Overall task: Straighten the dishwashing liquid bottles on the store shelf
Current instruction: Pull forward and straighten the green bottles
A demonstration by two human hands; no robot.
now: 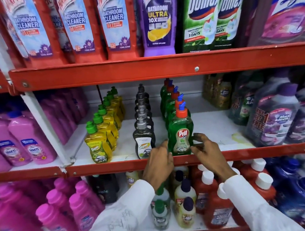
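Two hands frame the front green Pril bottle (180, 131) at the near edge of the middle shelf (115, 166): the left hand (159, 161) has its fingers curled against the bottle's left side low down, and the right hand (206, 151) meets the right side, fingertips spread along the lower body. Neither is closed into a fist; both sit lightly on the bottle, a two-sided hold that looks meant to turn or slide it so the label faces out, rather than lift it. White sleeves run down to the near bottom of the view, across the lower shelf's red-and-white-capped bottles (209, 197). The bottle stands upright right at the shelf lip, heading a row of green bottles with red and blue caps (172, 100) that runs away toward the back wall and bends a little to the left, so that file may want nudging next. To the left, well apart, a row of dark bottles with grey pumps (143, 119) stands in a fairly true line behind a "Super" label, and farther left the yellow bottles with green caps (104, 129) slant back and to the right. On the right, large purple cleaner jugs (273, 118) crowd the shelf. Far above, bathroom cleaners (114, 24) fill the top shelf.
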